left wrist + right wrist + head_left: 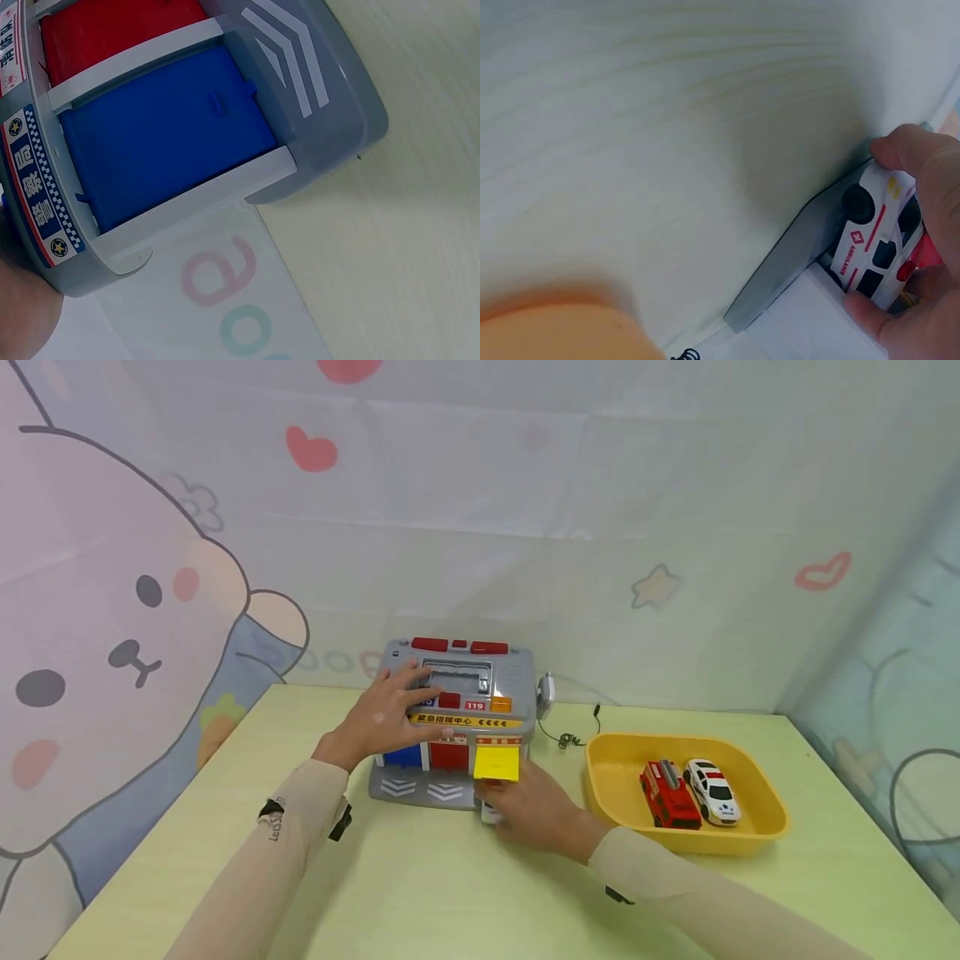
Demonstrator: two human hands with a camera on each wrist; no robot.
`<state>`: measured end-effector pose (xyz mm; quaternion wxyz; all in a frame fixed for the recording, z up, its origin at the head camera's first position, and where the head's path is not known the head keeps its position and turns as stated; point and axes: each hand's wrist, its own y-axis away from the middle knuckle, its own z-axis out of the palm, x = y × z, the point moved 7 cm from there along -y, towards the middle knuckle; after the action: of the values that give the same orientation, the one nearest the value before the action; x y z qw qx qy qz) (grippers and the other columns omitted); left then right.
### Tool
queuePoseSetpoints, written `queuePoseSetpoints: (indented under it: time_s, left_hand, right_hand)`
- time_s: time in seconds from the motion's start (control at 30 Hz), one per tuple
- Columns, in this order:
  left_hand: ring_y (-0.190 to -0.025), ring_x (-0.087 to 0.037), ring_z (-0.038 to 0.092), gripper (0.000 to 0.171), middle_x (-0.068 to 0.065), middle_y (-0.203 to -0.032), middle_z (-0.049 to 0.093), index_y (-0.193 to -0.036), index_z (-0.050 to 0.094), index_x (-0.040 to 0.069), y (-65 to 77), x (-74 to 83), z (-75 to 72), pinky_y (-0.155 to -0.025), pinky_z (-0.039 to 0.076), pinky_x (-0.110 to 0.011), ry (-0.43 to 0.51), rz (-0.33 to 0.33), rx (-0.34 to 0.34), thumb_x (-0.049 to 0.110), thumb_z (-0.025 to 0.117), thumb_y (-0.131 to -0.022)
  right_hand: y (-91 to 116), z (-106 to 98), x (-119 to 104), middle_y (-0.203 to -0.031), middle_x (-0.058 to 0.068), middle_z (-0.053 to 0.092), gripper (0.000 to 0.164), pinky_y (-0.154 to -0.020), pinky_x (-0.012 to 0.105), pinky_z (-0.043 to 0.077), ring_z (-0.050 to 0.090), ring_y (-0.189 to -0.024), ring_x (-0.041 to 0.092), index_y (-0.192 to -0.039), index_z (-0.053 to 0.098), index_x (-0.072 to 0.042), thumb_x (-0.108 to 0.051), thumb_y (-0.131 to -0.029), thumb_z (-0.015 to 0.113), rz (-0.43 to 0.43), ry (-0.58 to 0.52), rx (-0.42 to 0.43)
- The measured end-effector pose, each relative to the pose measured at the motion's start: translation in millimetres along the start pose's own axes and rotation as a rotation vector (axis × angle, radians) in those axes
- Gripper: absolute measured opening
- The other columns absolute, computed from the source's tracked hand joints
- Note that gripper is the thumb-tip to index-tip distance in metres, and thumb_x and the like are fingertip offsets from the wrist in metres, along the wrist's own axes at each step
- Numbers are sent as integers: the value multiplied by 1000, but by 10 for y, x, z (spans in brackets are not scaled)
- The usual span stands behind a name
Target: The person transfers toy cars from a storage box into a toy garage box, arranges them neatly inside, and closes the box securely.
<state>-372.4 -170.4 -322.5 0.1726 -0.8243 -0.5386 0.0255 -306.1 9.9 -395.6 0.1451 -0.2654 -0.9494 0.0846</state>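
A grey toy emergency station [517, 670] stands near the back of the table, with a blue door [165, 139] and a red door [112, 34] down. The yellow door [497, 763] at its right bay is swung up. My left hand [386, 714] rests on the station's roof with fingers spread. Under the yellow door, my right hand [536, 810] grips a white toy ambulance [866, 240] between thumb and fingers at the bay's mouth. The ambulance's front part is hidden by the bay and the hand.
To the right stands a yellow tray [720, 842] holding a red fire truck [670, 795] and a white police car [712, 792]. A thin black cable [567, 740] lies between station and tray. A printed cloth backdrop [480, 527] hangs behind the table.
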Motion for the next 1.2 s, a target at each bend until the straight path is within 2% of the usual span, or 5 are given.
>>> queuePoseSetpoints:
  time_s: [0.27,0.43,0.57,0.93,1.2]
  left_hand:
    - [-153,-35,24,74,-12,-158,41,-139,61,17,-1,5,-23,-123,16,-59,-2,2,2,63,67,-83]
    - [-153,-34,25,74,-11,-158,42,-139,61,17,-4,-7,-37,-123,17,-59,-10,5,12,64,67,-82]
    - [-153,-34,25,74,-11,-157,43,-138,62,16,-6,-10,-55,-123,18,-59,-19,4,22,64,67,-82]
    - [-153,-34,25,73,-11,-157,43,-138,62,16,-14,6,-70,-123,18,-60,-21,4,21,64,67,-83]
    - [-153,-34,25,74,-11,-158,42,-139,61,17,-34,17,-58,-123,18,-59,-21,6,14,64,66,-83]
  right_hand:
    - [46,2,13,-151,6,50,47,-112,40,46,55,-124,27,-136,55,-20,-19,-92,72,-31,113,61]
    - [69,29,-23,-139,5,59,35,-103,36,51,56,-112,24,-123,54,-22,-19,-93,71,-75,165,65]
    - [97,27,-47,-142,7,55,32,-106,37,49,55,-120,24,-121,52,-22,-17,-94,70,-89,201,41]
    - [196,-18,-76,-143,7,55,42,-112,40,44,57,-124,24,-132,55,-12,-17,-94,70,-103,288,25]
    - [279,19,-71,-140,10,57,45,-97,35,51,58,-115,23,-141,54,-5,-21,-99,60,-68,306,-6]
